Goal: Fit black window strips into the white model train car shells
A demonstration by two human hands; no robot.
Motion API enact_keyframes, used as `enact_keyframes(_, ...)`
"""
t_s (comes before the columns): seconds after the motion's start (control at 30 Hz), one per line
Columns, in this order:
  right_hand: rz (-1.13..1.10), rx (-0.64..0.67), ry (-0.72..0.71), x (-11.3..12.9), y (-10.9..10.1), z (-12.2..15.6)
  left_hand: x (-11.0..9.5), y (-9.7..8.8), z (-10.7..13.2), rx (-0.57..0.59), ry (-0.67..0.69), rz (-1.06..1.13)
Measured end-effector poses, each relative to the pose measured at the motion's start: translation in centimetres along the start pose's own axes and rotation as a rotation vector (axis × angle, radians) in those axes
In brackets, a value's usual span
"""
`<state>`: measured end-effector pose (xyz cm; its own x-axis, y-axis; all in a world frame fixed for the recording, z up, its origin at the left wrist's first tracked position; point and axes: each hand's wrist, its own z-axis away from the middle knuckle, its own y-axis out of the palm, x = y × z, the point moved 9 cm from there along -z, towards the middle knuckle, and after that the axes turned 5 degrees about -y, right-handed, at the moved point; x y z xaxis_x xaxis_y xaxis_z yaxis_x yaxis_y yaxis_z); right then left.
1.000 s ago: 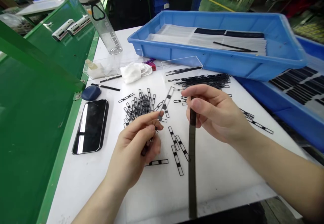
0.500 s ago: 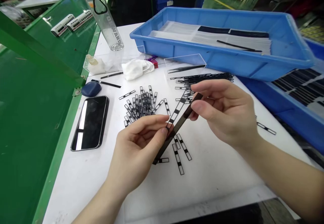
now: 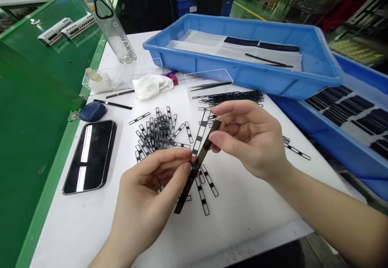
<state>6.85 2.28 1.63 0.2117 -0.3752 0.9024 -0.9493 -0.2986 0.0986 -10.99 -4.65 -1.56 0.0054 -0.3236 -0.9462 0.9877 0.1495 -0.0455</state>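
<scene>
Between my two hands, over the white table, are a dark glossy strip (image 3: 190, 182) and a thin black-framed strip with clear windows (image 3: 199, 137). My left hand (image 3: 154, 191) pinches both near their middle with thumb and fingertips. The upper ends are between the thumb and fingers of my right hand (image 3: 248, 138), the two strips spread slightly apart there. Just beyond my left hand lies a heap of small framed pieces (image 3: 157, 132). Several loose framed strips (image 3: 202, 197) lie below the held ones. Behind my right hand is a pile of long framed strips (image 3: 233, 97).
A blue bin (image 3: 242, 72) with stacked strips stands at the back, another blue bin (image 3: 354, 110) at the right. On the left are a phone (image 3: 90, 157), a dark blue rounded object (image 3: 92, 111), a clear bottle (image 3: 117, 33) and crumpled white cloth (image 3: 151, 87).
The dark strip has turned steeper, its lower end now showing further down. Both hands keep their pinch on the strips. The whole view has shifted, with the scene moving left.
</scene>
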Motion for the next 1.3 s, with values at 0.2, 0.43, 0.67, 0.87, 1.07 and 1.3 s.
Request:
enact_keyframes(0.2, 0.003, -0.022, 0.025, -0.1, -0.2, -0.1, -0.4, -0.1, 0.2, -0.018, 0.027, -0.051)
enact_keyframes(0.43, -0.028, -0.012, 0.034, -0.4, -0.3, -0.1, -0.4, 0.0, 0.4, -0.011, 0.043, -0.066)
enact_keyframes(0.67, -0.016, -0.022, 0.043, -0.4, -0.3, -0.2, -0.6, -0.1, 0.5, -0.015, 0.061, -0.093)
enact_keyframes(0.87, -0.074, -0.035, 0.07, -0.6, -0.3, -0.4, -0.7, -0.4, 0.6, -0.043, 0.082, -0.146)
enact_keyframes(1.07, -0.104, -0.087, 0.125, -1.4, -0.9, -0.5, -1.0, -0.5, 0.5, -0.043, 0.129, -0.177)
enact_keyframes(1.3, -0.18, -0.054, 0.117, -1.6, -0.6, -0.6, -1.2, -0.6, 0.7, -0.048, 0.163, -0.244)
